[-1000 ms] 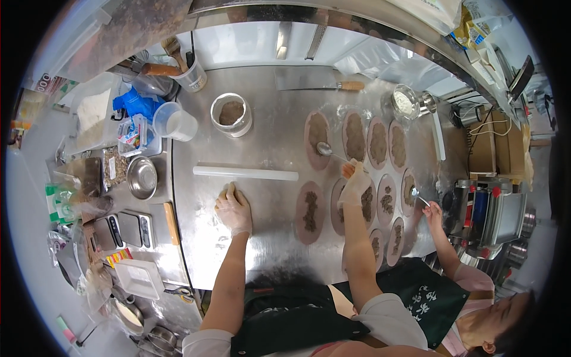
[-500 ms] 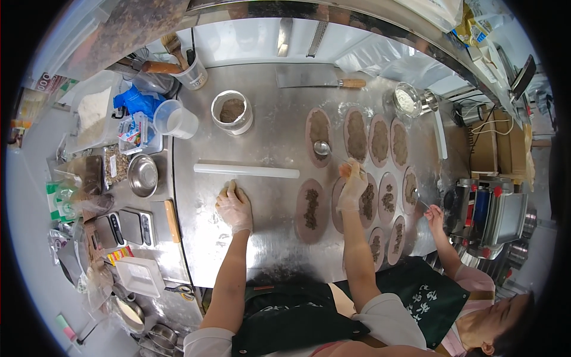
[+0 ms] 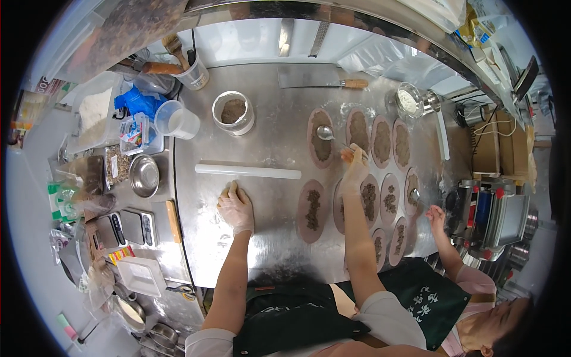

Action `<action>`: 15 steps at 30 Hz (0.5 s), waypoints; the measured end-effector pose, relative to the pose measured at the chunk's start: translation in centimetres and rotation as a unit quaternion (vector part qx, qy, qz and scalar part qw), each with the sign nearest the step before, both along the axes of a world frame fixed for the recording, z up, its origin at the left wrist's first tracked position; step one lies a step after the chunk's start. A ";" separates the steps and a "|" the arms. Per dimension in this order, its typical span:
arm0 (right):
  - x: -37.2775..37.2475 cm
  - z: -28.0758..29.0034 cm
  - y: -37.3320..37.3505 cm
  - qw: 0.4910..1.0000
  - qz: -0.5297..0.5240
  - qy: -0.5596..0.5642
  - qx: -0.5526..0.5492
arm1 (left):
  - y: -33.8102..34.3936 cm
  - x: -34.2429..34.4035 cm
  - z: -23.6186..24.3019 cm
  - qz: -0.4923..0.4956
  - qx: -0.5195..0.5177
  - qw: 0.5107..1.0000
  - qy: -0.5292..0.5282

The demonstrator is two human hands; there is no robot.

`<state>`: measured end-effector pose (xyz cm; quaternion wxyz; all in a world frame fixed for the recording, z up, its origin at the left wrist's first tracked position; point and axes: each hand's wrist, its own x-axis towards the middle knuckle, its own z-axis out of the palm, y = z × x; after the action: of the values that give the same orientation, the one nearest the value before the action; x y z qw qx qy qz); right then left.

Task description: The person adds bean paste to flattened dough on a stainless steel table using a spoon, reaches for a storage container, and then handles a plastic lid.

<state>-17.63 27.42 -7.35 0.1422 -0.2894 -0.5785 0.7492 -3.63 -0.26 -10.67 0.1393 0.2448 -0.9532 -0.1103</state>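
My right hand (image 3: 356, 169), in a clear glove, grips a metal spoon (image 3: 325, 132). The spoon's bowl rests on the brown filling spread over an oval pinkish dough sheet (image 3: 322, 156) in the far row. Flat on the steel table, fingers out, lies my gloved left hand (image 3: 235, 208), just below a white rolling pin (image 3: 248, 171). Closer to me, another dough sheet (image 3: 311, 211) carries a crumbly brown strip. My right forearm partly hides one sheet. At the right, a co-worker's hand (image 3: 436, 216) holds a second spoon (image 3: 415, 195) over a filled dough sheet (image 3: 411, 181).
A tub of brown powder (image 3: 232, 112) stands beyond the rolling pin. A cleaver (image 3: 309, 77) lies along the back edge, and a bowl of white flour (image 3: 408, 101) sits back right. Scales (image 3: 137, 226) and a steel bowl (image 3: 143, 175) occupy the left-hand surface.
My right hand and its spoon have moved away from me, the bowl sliding toward the far end of the dough sheet. My left hand stays in place.
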 end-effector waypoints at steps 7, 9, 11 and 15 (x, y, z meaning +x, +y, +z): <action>2.5 -1.1 1.4 0.995 -0.034 -0.063 -0.070 | -0.2 0.2 0.2 0.005 0.023 1.000 0.012; 1.9 -1.0 0.9 0.995 -0.036 -0.065 -0.059 | -0.2 0.2 0.5 0.003 0.021 1.000 0.000; 0.7 -0.9 0.6 0.996 -0.041 -0.064 -0.049 | -0.3 0.1 0.2 -0.001 0.011 1.000 0.006; -2.7 -0.1 -0.4 0.998 -0.026 -0.014 -0.051 | -0.2 0.1 -0.3 0.005 0.019 1.000 -0.002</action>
<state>-20.34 27.04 -7.49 0.1384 -0.3218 -0.5342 0.7694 -3.52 -0.41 -10.98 0.1331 0.2528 -0.9499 -0.1271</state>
